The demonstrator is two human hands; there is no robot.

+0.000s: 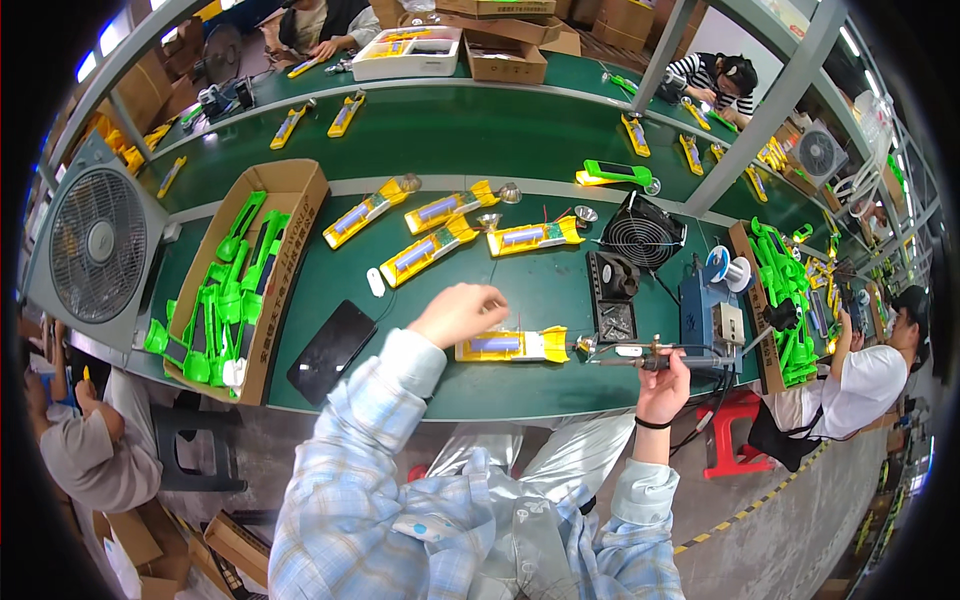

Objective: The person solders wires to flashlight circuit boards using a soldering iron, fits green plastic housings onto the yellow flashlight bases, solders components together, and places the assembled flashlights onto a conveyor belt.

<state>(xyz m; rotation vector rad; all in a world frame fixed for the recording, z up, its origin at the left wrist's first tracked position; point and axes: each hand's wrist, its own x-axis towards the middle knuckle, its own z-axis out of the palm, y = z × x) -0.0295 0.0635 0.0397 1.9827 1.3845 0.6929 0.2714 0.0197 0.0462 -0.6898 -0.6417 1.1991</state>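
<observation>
In front of me on the green bench lies a yellow flashlight housing point(500, 346) with a purple cylindrical battery in it. A small silver reflector point(586, 344) sits at its right end. My left hand point(458, 314) is just above and behind the housing, fingers curled together. Whatever they might pinch is too small to make out. Closed around a soldering iron point(622, 361), my right hand point(663, 388) is to the right of the housing. The iron's thin end points left, close to the reflector. Several similar yellow housings point(432, 252) with batteries and reflectors lie farther back.
A cardboard box point(283, 290) of green casings and a dark tablet point(332, 352) lie left. At right are a black fan point(642, 238), a metal parts tray point(614, 320), a blue soldering station point(708, 312) and a solder spool point(730, 268). A conveyor point(430, 130) runs behind; other people sit around.
</observation>
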